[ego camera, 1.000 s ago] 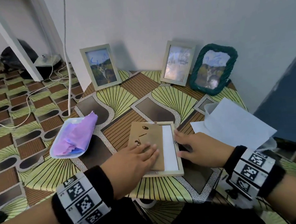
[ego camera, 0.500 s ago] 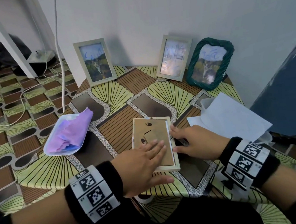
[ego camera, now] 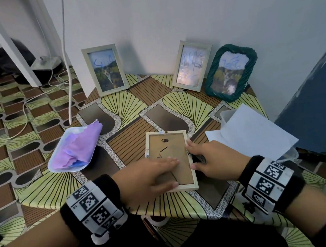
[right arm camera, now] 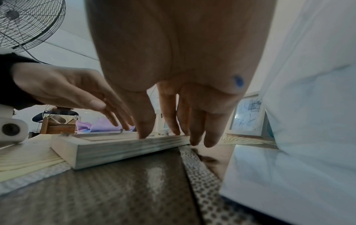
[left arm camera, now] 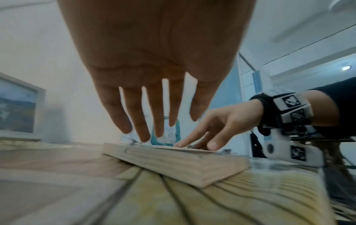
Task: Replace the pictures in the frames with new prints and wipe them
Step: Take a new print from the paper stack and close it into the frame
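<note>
A pale wooden picture frame lies face down near the table's front edge, its brown backing board seated inside the rim. My left hand rests flat on the backing with straight fingers. The fingertips of my right hand touch the frame's right rim, by a small metal tab. In the left wrist view the frame lies under the spread fingers. A purple cloth sits in a white tray to the left. White paper sheets lie to the right.
Three framed pictures with blue scribbles lean on the wall at the back: a pale one on the left, a pale one in the middle, a green woven one. A clear plastic container sits under the paper. Cables run over the floor on the left.
The backing board has slid right into the frame and now covers the white strip that showed a second ago. My left hand still lies on it; the right stays at the rim.
</note>
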Tool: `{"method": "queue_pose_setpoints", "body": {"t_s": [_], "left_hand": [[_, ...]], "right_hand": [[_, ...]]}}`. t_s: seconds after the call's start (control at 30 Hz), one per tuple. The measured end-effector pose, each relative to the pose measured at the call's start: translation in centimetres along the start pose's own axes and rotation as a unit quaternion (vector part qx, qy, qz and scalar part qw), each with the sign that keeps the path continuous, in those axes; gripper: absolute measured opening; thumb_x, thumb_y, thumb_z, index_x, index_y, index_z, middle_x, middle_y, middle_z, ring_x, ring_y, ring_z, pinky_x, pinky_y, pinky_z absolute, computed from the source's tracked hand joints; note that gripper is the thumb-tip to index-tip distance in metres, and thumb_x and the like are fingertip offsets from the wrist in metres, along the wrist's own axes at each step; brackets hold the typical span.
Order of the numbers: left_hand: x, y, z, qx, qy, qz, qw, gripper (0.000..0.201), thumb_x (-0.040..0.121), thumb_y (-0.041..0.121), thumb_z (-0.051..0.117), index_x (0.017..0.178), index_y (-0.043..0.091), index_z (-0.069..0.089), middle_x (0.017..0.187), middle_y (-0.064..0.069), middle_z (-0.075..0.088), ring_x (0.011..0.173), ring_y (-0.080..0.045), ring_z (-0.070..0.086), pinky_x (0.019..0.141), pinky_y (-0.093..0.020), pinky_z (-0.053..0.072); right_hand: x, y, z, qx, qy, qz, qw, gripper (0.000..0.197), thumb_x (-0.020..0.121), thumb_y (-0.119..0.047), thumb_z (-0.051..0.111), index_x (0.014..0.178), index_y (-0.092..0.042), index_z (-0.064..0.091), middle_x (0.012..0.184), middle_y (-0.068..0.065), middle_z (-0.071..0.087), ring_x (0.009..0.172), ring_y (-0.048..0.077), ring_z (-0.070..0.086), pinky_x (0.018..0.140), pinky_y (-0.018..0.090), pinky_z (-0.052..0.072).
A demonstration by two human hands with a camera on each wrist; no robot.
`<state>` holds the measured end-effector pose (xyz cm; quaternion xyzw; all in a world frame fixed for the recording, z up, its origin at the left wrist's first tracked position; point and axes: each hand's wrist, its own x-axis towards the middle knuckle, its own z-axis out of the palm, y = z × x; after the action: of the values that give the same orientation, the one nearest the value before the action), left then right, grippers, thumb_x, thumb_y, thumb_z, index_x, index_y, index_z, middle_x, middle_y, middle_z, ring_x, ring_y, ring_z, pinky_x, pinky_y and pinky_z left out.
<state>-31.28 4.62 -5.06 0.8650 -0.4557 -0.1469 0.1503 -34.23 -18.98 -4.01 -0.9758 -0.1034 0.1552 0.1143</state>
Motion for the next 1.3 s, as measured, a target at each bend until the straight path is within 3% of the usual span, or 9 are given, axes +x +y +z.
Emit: {"method": "queue_pose_setpoints", "body": {"t_s": [0.07,0.17,0.23,0.3,0.4,0.63,0.77,0.97,1.3], "left_hand": [[-0.5,-0.8,-0.3,0.007,0.11,-0.009,0.994,0.048,0.096,0.049,0.052,0.14,0.028,0.052,0.131,0.013,0.06,0.118,-0.006,0.055,0.099,-0.027,0.045],[-1.3,-2.2,-1.2,0.053,0.192,-0.079,0.977,0.046,0.094,0.053,0.048,0.129,0.025,0.059,0.118,0.011,0.064,0.107,-0.011,0.059,0.091,-0.034,0.05],[-1.6,-3.2,-1.5,0.094,0.127,-0.111,0.981,0.06,0.091,0.064,0.037,0.136,0.027,0.052,0.132,0.01,0.057,0.121,-0.013,0.052,0.099,-0.034,0.046],[-1.7,-3.9,-1.3,0.102,0.019,-0.136,0.985,0.077,0.091,0.07,0.031,0.154,0.026,0.024,0.161,0.008,0.022,0.147,-0.013,0.023,0.117,-0.033,0.029],[-1.6,-3.9,-1.0,0.112,-0.046,-0.153,0.981,0.087,0.091,0.072,0.028,0.157,0.025,-0.005,0.163,0.01,-0.01,0.151,-0.01,-0.001,0.122,-0.035,0.018],[-2.2,-3.8,-0.6,0.122,0.044,-0.123,0.984,0.088,0.089,0.073,0.037,0.157,0.024,0.008,0.164,0.012,0.007,0.148,-0.004,0.017,0.117,-0.021,0.021],[-2.2,-4.3,-0.8,0.075,0.055,-0.119,0.989,0.086,0.088,0.068,0.048,0.156,0.026,0.018,0.161,0.014,0.019,0.145,0.0,0.021,0.107,-0.008,0.011],[-2.6,-4.1,-0.3,0.093,0.075,-0.116,0.986,0.08,0.091,0.066,0.045,0.156,0.025,0.021,0.159,0.013,0.025,0.142,-0.003,0.029,0.112,-0.018,0.025],[-2.2,-3.4,0.3,0.14,0.03,-0.09,0.986,0.063,0.099,0.055,0.033,0.155,0.037,0.011,0.161,0.024,0.003,0.142,-0.011,0.026,0.114,-0.028,0.029]], "right_hand": [[-0.3,0.0,0.0,0.025,0.012,-0.005,1.0,0.059,0.094,-0.035,0.06,0.149,-0.023,0.04,0.161,-0.007,0.023,0.131,0.022,0.05,0.109,0.037,0.04],[-0.6,0.0,-0.1,0.049,0.035,-0.014,0.998,0.047,0.091,-0.035,0.064,0.136,-0.024,0.055,0.156,-0.005,0.034,0.127,0.021,0.055,0.105,0.039,0.044],[-0.7,0.0,-0.2,0.052,0.043,-0.008,0.998,0.046,0.09,-0.037,0.065,0.133,-0.024,0.058,0.154,-0.005,0.039,0.124,0.018,0.056,0.103,0.038,0.046],[-0.6,0.1,-0.1,0.049,0.047,-0.006,0.998,0.047,0.09,-0.038,0.065,0.134,-0.022,0.059,0.152,-0.005,0.042,0.124,0.018,0.056,0.103,0.038,0.045],[-0.6,0.1,0.1,0.03,0.049,0.001,0.998,0.051,0.092,-0.042,0.062,0.139,-0.024,0.053,0.152,-0.008,0.041,0.125,0.019,0.054,0.106,0.036,0.042],[-1.0,0.0,0.4,0.022,0.082,0.008,0.996,0.045,0.089,-0.047,0.064,0.128,-0.024,0.064,0.129,-0.006,0.065,0.113,0.016,0.062,0.094,0.037,0.05],[-1.3,-0.4,0.6,0.022,0.082,-0.002,0.996,0.044,0.088,-0.049,0.065,0.123,-0.023,0.068,0.123,-0.007,0.068,0.11,0.014,0.063,0.093,0.035,0.051],[-1.3,-0.5,1.1,-0.004,0.086,0.0,0.996,0.04,0.089,-0.052,0.061,0.11,-0.02,0.072,0.12,-0.006,0.068,0.107,0.016,0.062,0.089,0.035,0.05],[-1.0,-0.4,1.3,0.006,0.091,-0.018,0.996,0.032,0.09,-0.047,0.063,0.095,-0.018,0.076,0.106,-0.009,0.069,0.091,0.015,0.06,0.079,0.032,0.047]]}}
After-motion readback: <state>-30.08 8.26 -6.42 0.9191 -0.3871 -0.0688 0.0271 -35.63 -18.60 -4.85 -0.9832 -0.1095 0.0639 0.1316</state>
